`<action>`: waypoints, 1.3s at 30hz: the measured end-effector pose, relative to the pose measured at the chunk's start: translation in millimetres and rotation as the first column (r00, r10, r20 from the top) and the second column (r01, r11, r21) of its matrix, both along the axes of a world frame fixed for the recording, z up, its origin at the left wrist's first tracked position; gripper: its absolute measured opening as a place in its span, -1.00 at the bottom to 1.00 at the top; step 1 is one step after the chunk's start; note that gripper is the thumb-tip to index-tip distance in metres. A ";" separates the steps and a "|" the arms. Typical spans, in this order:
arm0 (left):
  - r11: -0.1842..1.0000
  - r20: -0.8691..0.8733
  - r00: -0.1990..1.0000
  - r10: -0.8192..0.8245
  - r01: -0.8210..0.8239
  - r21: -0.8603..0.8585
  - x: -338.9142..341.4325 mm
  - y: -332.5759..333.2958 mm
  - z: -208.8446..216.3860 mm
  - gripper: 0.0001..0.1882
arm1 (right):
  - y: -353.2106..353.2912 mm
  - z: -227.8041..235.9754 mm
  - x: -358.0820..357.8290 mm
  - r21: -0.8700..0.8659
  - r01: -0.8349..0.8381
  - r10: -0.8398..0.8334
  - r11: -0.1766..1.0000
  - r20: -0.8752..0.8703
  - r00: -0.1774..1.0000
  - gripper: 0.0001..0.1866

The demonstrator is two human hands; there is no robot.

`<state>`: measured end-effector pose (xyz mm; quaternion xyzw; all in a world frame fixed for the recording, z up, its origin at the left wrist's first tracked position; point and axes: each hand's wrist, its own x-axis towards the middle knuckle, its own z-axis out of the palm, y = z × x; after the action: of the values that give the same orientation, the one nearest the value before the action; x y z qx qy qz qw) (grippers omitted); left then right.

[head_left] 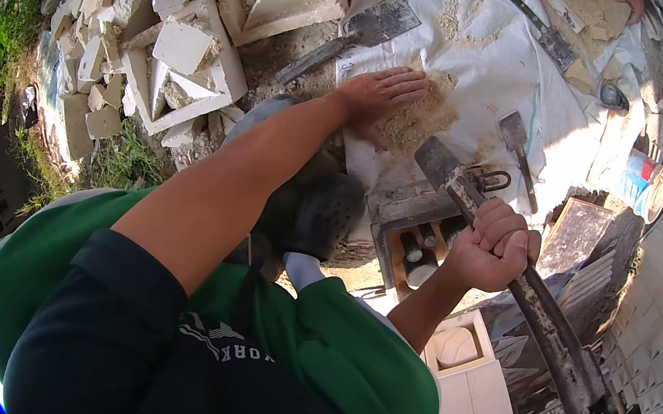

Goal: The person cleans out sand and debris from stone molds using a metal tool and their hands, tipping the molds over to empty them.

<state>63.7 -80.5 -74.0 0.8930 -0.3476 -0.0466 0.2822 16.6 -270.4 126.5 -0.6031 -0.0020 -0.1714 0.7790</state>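
My left hand [382, 97] lies flat on a white woven sheet [487, 68], fingers stretched, at the edge of a patch of pale sandy grit [424, 118]. My right hand [500, 246] is closed round a long, dirt-crusted tool with a flat blade [442, 165]. Its blade points toward the grit, and its other end slants down to the right. Beyond my left hand rests a flat-bladed scraper with a long handle [378, 23]. A smaller scraper [514, 133] lies right of the grit.
Broken white blocks and square frames [185, 72] are heaped at the left. Near my right forearm stands a dark-edged box [382, 239] holding cylinders. A blue-and-white bucket [644, 185] lies at the right. Another person's hand [633, 5] shows at the top right, past a long-handled tool [553, 45].
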 end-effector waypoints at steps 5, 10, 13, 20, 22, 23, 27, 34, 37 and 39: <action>1.000 -0.018 1.000 -0.006 0.006 -0.001 -3.1 -0.8 -1.4 0.22 | 18.7 -76.1 -1.6 -0.304 0.075 -0.141 0.950 -0.199 0.970 -0.71; 1.000 0.012 1.000 -0.005 0.005 0.027 2.3 5.4 -1.9 0.21 | 4.4 -33.5 4.0 -0.099 -0.144 0.142 0.985 -0.032 0.989 -0.72; 1.000 0.003 1.000 -0.009 0.009 -0.005 -4.7 3.7 -4.0 0.20 | 10.7 3.5 -5.4 -0.059 -0.041 0.040 0.997 -0.011 0.999 -0.71; 0.999 -0.024 0.999 -0.033 0.033 0.023 -2.9 -3.5 4.3 0.21 | 4.1 -68.2 -17.4 -0.394 -0.049 -0.030 0.918 -0.191 0.981 -0.71; 1.000 0.013 1.000 -0.001 0.001 0.017 4.2 8.5 -4.6 0.21 | 12.7 -46.4 -5.3 -0.253 -0.079 0.054 0.964 -0.104 0.993 -0.71; 1.000 0.008 1.000 0.001 -0.001 -0.024 -6.8 3.2 -7.3 0.21 | 12.3 -28.3 -6.6 -0.201 -0.051 0.041 0.978 -0.054 0.998 -0.70; 1.000 -0.004 1.000 -0.021 0.021 -0.016 -1.3 1.2 -6.7 0.23 | 14.8 -38.2 -13.9 -0.122 0.030 -0.026 0.992 0.027 0.999 -0.71; 0.999 -0.016 1.000 -0.013 0.014 0.038 1.1 3.3 -6.0 0.24 | 12.6 -55.0 -2.0 -0.217 -0.081 0.059 0.973 -0.104 0.993 -0.72; 1.000 -0.018 1.000 -0.012 0.012 -0.018 -4.1 7.3 -5.8 0.23 | 24.5 -37.1 -5.3 -0.136 -0.055 0.037 0.989 -0.130 0.991 -0.72; 1.000 -0.003 1.000 -0.007 0.007 -0.029 -0.5 -2.4 -0.7 0.22 | 20.9 -61.0 -8.6 -0.213 -0.020 0.015 0.977 -0.026 1.000 -0.72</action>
<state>63.2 -82.8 -74.7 0.8876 -0.3508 -0.0436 0.2955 8.0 -249.4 65.5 -0.6853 -0.0163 -0.1563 0.7112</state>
